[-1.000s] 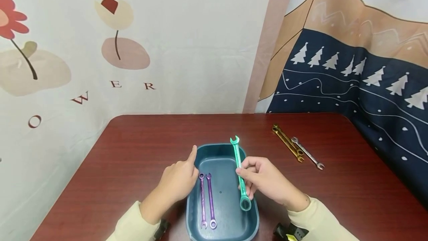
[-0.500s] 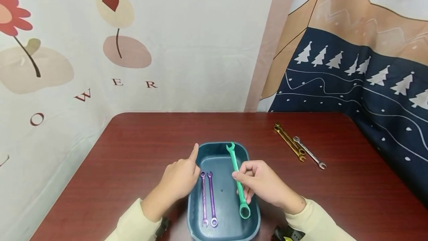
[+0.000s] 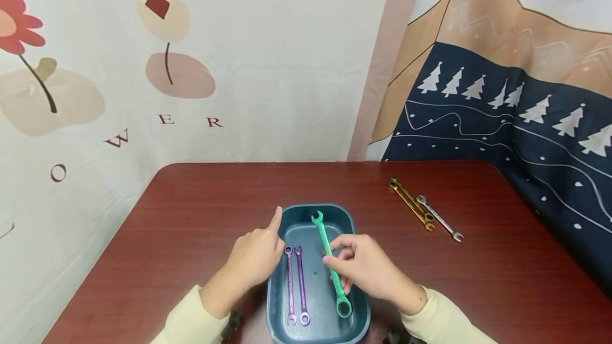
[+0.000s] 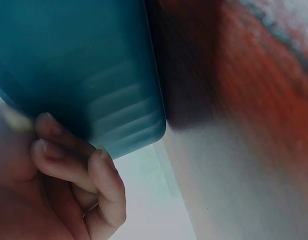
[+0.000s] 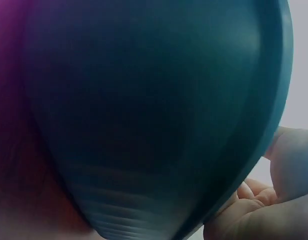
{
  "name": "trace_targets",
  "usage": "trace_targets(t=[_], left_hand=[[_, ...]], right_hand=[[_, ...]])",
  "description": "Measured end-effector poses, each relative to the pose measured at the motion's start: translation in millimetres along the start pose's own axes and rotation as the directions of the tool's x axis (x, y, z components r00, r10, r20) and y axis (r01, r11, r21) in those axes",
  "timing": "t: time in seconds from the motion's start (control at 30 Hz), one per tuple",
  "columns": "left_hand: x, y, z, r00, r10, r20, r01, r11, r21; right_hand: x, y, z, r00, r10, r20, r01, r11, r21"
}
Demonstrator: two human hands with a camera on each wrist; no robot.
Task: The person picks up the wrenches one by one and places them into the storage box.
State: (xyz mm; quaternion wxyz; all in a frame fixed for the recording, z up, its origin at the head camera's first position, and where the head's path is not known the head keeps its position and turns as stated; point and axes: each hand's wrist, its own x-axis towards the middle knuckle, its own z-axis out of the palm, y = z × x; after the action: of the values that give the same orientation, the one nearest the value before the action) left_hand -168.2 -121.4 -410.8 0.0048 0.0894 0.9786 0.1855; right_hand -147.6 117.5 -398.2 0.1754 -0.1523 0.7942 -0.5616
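Observation:
My right hand [image 3: 367, 267] pinches a green combination wrench [image 3: 323, 232] between thumb and fingers, above the right side of a blue-grey plastic tray [image 3: 366, 316]. The wrench slants slightly, its open end toward the far side and its ring end nearer me. At the tray's left rim, my left hand [image 3: 255, 256] grips the edge, index finger stretched along the far corner. In the left wrist view, its other fingers [image 4: 106, 175] curl against the tray's outer wall. Two purple wrenches, a left one [image 3: 290, 285] and a right one [image 3: 302, 286], lie side by side inside the tray.
On the reddish-brown table [image 3: 215, 195], gold wrenches [image 3: 410, 203] lie together at the right rear. A silver wrench [image 3: 441, 219] touches or overlaps them. A printed curtain [image 3: 287, 68] hangs behind the table's back edge.
My right hand has moved left and toward me with the green wrench, bringing it further over the tray, its open end swinging left. My left hand stays at the rim.

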Motion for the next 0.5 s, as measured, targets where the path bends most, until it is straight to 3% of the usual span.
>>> trace_targets(t=[0.5], left_hand=[[0.4,-0.7,-0.1,1.000,-0.004,0.001,0.004,1.000,0.011]], right_hand=[[11.1,-8.3,11.4,1.000,-0.027,0.012,0.029,0.979,-0.204]])
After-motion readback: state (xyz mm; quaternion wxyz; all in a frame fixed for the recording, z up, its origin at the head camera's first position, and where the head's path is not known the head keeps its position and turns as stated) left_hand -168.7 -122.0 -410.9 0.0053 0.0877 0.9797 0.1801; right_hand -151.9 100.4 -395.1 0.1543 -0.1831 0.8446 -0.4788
